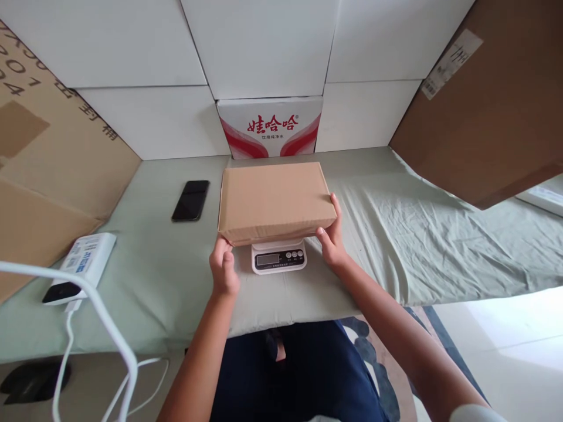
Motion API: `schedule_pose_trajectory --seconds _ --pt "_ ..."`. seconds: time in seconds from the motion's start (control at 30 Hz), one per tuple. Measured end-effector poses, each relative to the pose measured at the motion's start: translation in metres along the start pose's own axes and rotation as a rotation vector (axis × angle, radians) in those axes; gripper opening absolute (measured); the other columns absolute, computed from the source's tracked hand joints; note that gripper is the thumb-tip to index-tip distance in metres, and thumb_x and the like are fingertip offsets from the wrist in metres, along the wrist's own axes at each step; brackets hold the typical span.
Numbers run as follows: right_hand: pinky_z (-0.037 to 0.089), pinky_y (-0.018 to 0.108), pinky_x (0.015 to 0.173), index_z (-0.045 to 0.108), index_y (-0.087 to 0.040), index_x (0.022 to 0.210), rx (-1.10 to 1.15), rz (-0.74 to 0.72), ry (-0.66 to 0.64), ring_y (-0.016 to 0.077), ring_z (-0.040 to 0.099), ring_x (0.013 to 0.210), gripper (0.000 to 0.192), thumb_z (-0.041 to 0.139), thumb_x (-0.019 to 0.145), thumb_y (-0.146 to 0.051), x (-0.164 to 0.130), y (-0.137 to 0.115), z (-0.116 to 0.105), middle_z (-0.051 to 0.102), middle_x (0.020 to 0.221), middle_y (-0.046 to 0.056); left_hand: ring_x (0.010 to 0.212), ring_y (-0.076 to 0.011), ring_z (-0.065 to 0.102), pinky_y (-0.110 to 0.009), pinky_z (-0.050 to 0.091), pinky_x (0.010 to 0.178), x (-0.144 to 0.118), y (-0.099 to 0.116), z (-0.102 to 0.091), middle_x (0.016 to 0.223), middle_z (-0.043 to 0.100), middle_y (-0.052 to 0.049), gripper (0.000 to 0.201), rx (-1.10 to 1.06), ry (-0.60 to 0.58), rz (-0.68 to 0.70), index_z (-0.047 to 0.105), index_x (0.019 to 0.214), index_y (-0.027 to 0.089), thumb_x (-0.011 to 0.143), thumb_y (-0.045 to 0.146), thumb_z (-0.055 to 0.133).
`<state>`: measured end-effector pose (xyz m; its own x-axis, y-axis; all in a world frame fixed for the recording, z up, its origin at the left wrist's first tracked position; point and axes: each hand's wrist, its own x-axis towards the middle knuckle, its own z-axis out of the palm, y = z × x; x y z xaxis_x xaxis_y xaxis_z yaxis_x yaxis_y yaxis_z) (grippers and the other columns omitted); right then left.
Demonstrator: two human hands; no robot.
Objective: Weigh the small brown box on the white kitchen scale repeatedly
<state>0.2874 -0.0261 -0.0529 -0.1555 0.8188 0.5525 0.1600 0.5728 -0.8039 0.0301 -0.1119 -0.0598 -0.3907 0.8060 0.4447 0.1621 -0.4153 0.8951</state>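
Note:
A closed brown cardboard box (pixel 275 196) sits over a small white digital kitchen scale (pixel 278 266), hiding its weighing plate. Only the scale's front panel, with a dark display and round buttons, shows below the box. My left hand (pixel 224 269) is at the box's near left corner, with the thumb up in front and the other fingers partly hidden under the edge. At the near right corner, my right hand (pixel 333 237) grips the box, its thumb on the front and its fingers along the right side. Whether the box rests fully on the scale I cannot tell.
A black smartphone (pixel 190 200) lies left of the box on the green cloth (pixel 373 234). Farther left is a white device (pixel 83 264) with a cable. Behind stands a white-and-red carton (pixel 272 126). Large cardboard boxes flank both sides, left (pixel 57 152) and right (pixel 492 111).

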Motion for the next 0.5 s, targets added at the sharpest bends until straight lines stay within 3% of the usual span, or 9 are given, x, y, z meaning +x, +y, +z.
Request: schedule_pose_trajectory --seconds 0.2,0.5 --pt "0.03 0.061 0.13 0.024 -0.036 0.163 -0.012 0.003 0.026 0.0342 0.038 0.154 0.078 0.049 0.097 -0.067 0.001 -0.006 0.003 0.039 0.164 0.008 0.113 -0.0322 0.07 -0.043 0.055 0.097 -0.004 0.006 0.003 0.114 0.074 -0.014 0.064 -0.033 0.029 -0.049 0.07 0.125 0.022 0.092 0.073 0.049" --pt "0.033 0.061 0.128 0.021 -0.039 0.165 -0.053 -0.036 0.006 0.0353 0.036 0.154 0.077 0.047 0.099 -0.066 0.003 -0.012 0.002 0.037 0.165 0.007 0.11 -0.0299 0.071 -0.04 0.056 0.095 0.0 0.0 0.0 0.11 0.075 -0.014 0.065 -0.027 0.087 -0.068 0.071 0.126 0.019 0.093 0.07 0.049"
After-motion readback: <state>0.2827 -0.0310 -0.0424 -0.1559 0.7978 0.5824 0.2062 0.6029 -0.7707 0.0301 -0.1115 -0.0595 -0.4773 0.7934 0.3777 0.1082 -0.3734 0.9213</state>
